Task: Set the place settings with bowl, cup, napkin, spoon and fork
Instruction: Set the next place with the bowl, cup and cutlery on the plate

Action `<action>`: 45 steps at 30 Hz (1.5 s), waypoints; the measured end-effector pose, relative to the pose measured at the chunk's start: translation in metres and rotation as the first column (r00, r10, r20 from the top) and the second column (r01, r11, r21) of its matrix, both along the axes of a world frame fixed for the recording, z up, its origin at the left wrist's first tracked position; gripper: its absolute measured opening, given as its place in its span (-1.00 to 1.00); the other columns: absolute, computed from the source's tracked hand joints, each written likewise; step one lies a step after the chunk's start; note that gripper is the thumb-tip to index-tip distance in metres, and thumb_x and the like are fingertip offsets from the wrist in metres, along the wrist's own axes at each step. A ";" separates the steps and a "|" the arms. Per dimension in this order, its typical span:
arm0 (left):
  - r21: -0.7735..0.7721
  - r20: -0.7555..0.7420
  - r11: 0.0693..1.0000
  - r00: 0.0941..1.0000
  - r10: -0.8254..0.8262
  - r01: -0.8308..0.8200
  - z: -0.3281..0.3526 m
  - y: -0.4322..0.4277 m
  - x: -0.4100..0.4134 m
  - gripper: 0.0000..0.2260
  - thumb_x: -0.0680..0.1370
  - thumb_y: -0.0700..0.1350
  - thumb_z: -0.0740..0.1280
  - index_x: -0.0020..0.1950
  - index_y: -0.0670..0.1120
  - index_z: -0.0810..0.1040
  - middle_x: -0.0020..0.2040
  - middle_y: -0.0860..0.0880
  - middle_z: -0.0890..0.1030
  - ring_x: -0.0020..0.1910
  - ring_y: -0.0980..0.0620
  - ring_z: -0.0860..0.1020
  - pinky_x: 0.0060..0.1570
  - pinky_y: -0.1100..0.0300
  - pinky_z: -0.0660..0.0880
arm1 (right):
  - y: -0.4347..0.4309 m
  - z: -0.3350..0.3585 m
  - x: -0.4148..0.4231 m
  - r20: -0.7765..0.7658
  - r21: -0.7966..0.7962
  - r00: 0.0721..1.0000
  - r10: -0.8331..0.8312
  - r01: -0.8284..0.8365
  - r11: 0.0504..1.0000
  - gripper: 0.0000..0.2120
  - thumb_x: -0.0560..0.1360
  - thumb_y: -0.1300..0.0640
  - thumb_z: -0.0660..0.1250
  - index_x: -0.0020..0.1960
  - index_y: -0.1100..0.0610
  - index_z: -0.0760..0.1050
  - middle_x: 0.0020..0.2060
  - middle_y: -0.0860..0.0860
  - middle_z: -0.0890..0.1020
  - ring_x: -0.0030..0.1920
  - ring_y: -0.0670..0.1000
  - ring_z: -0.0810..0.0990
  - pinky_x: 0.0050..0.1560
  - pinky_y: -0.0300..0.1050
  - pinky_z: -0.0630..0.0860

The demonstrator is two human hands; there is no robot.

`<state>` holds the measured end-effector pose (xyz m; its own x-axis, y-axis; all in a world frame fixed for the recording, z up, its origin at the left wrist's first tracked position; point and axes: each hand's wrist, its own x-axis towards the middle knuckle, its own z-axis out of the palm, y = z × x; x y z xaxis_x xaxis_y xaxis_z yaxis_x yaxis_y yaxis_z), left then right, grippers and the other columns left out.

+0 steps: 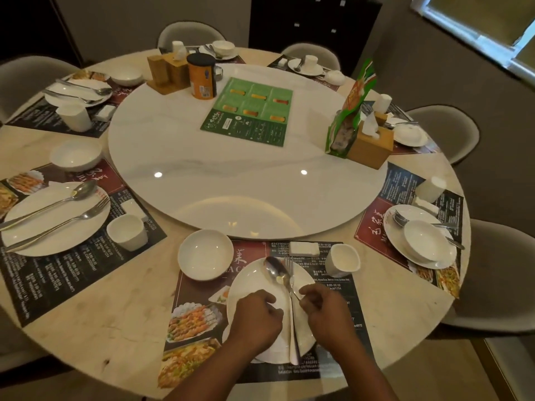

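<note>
Two hands are seen over the near plate [249, 280], which lies on a printed placemat [197, 302] at the near edge of the round table [115, 328]. The left hand [256, 319] is curled loosely on the plate's left half, fingers drawn together; whether anything is held under it cannot be told. The right hand [325, 311] is pinched on the handle of the spoon [278, 273], whose bowl rests on the far part of the plate. A fork [291, 287] is laid just beside the spoon, tines pointing far, handle running to the plate's near rim.

An empty white bowl [205, 254] is set just left of and beyond the plate, touching the placemat's far left corner. An empty white cup [344, 260] stands to the far right of the plate, with a folded napkin [304, 248] just left of it.

At the left setting, a spoon and fork are laid across a plate [55, 224], with an empty cup [127, 232] to its right and an empty bowl [75, 154] beyond. At the right setting, a bowl [425, 240] is stacked on its plate.

On the turntable [231, 175], a green menu card [250, 111], an orange canister [201, 76] and a wooden tissue box [372, 144] are placed.
</note>
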<state>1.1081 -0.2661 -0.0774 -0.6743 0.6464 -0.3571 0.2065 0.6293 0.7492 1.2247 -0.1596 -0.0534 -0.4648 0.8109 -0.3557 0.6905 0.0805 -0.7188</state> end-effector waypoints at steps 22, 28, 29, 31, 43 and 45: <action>-0.101 -0.203 0.991 0.977 0.064 -0.085 0.013 -0.012 0.000 -0.64 0.43 0.05 0.46 0.22 0.07 0.59 -0.14 0.09 0.72 -0.09 0.16 0.63 0.01 0.28 0.48 | -0.035 -0.013 -0.007 -0.101 0.045 0.983 -0.155 0.160 0.986 -0.68 0.57 0.28 0.28 0.27 0.03 0.54 -0.23 -0.07 0.64 -0.18 -0.09 0.60 -0.13 -0.15 0.53; -0.083 -0.215 0.996 0.977 0.006 -0.024 0.016 -0.023 -0.012 -0.65 0.44 0.03 0.46 0.21 0.04 0.61 -0.15 0.09 0.72 -0.09 0.15 0.64 0.07 0.21 0.54 | -0.049 -0.011 -0.014 -0.049 0.093 0.986 -0.162 0.166 0.982 -0.68 0.59 0.25 0.25 0.31 0.04 0.51 -0.11 -0.02 0.65 -0.10 -0.03 0.60 -0.05 -0.14 0.52; -0.080 -0.210 0.997 0.978 0.002 -0.019 0.017 -0.023 -0.013 -0.65 0.44 0.02 0.46 0.21 0.03 0.61 -0.15 0.08 0.72 -0.10 0.15 0.64 0.06 0.21 0.54 | -0.051 -0.011 -0.014 -0.043 0.101 0.986 -0.161 0.164 0.981 -0.68 0.59 0.25 0.25 0.31 0.04 0.51 -0.10 -0.02 0.65 -0.09 -0.03 0.60 -0.04 -0.14 0.52; -0.076 -0.204 0.997 0.979 -0.004 -0.012 0.018 -0.024 -0.015 -0.65 0.44 0.02 0.47 0.21 0.02 0.61 -0.14 0.07 0.73 -0.10 0.15 0.65 0.05 0.22 0.54 | -0.054 -0.011 -0.015 -0.035 0.115 0.986 -0.164 0.167 0.979 -0.68 0.59 0.24 0.24 0.31 0.03 0.51 -0.09 -0.01 0.66 -0.08 -0.03 0.60 -0.04 -0.15 0.52; -0.018 -0.214 1.000 0.977 0.016 -0.020 0.026 -0.017 -0.011 -0.72 0.51 0.06 0.40 0.19 0.01 0.62 -0.11 0.06 0.72 -0.17 0.20 0.62 -0.08 0.32 0.48 | -0.068 -0.006 -0.025 -0.168 0.031 0.953 -0.250 0.259 0.965 -0.80 0.55 0.17 0.36 0.13 -0.05 0.58 -0.15 -0.14 0.66 -0.12 -0.18 0.62 -0.02 -0.17 0.58; 0.051 -0.223 0.998 0.973 0.055 -0.045 0.029 -0.016 -0.012 -0.79 0.55 0.06 0.35 0.09 0.03 0.67 -0.12 0.09 0.71 -0.21 0.23 0.59 -0.17 0.39 0.46 | -0.075 -0.006 -0.029 -0.189 0.024 0.951 -0.243 0.252 0.967 -0.81 0.54 0.16 0.38 0.05 -0.12 0.58 -0.18 -0.16 0.67 -0.13 -0.20 0.62 -0.02 -0.19 0.58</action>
<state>1.0959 -0.2818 -0.0487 -0.7656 0.6221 -0.1640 0.3416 0.6091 0.7157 1.1961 -0.2346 -0.0596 -0.3010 0.9224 -0.2419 0.5499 -0.0393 -0.8343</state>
